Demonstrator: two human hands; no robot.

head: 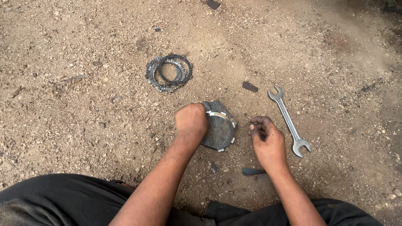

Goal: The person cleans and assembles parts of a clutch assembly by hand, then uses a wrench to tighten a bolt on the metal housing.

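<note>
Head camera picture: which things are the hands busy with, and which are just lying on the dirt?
Busy with:
- round dark toothed disc, gripped by the left hand
- right hand, fingers curled as if pinching something too small to tell

Lying about:
- pile of thin toothed rings
- open-ended spanner, beside the right hand, untouched
- small dark scraps on the gravel ground

Soft, even daylight; only faint shadows hug the silver double-ended steel spanner (289, 121). Sharp around it, the gravel dims toward the corner beyond, upper right.
</note>
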